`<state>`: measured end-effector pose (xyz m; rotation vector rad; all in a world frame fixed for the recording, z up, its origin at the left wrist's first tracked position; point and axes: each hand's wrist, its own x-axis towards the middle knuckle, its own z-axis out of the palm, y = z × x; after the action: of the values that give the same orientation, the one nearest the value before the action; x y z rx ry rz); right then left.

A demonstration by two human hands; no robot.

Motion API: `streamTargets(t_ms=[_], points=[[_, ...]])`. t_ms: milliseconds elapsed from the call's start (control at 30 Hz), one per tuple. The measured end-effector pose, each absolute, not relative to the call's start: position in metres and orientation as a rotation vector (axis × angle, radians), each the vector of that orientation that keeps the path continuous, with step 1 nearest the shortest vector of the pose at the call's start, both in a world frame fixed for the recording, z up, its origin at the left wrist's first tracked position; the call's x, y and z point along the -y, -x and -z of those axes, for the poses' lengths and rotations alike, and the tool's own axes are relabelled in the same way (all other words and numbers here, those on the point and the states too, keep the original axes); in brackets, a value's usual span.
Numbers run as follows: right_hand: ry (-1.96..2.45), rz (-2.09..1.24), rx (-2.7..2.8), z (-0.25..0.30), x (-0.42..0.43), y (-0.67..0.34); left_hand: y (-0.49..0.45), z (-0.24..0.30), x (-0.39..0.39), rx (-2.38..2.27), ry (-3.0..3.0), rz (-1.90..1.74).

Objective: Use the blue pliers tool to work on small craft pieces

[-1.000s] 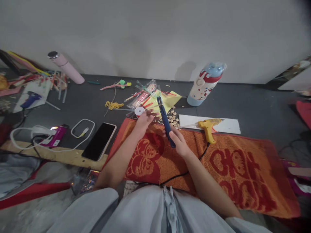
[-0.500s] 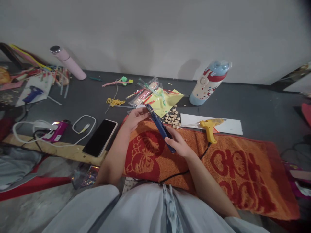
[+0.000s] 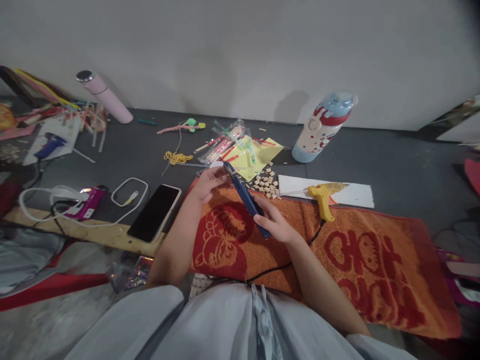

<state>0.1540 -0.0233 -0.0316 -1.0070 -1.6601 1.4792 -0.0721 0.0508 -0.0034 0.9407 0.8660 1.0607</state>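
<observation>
A long, slim dark blue object [image 3: 245, 197], seen nearly edge-on, is tilted above the orange towel [image 3: 352, 235]; it resembles a phone in a case, but its kind is unclear. My right hand [image 3: 275, 220] grips its lower end, thumb on the near side. My left hand [image 3: 210, 185] is by its upper end, fingers stretched out and the tips close to or touching its left side. Just past it lie small pale wooden pieces [image 3: 265, 182] and a yellow sheet [image 3: 270, 150] with red and green strips.
A yellow glue gun [image 3: 323, 197] rests on a white board [image 3: 360, 195]; its cord crosses the towel. A cartoon bottle [image 3: 318, 130] stands behind. Leftward are a black-screened phone [image 3: 153, 212], a white cable [image 3: 129, 179], a pink flask [image 3: 108, 97] and a blue glue gun [image 3: 50, 145].
The dark blue object and both hands have shifted very slightly to the left. My right hand keeps its grip.
</observation>
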Motion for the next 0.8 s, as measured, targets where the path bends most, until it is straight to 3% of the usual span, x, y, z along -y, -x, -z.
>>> streamTargets(t_ms=[800], points=[[0.990,-1.512,1.659,0.0302,0.0238,-0.1534,0.0720,0.0049,-0.0517,-0.900,-0.865,-1.062]])
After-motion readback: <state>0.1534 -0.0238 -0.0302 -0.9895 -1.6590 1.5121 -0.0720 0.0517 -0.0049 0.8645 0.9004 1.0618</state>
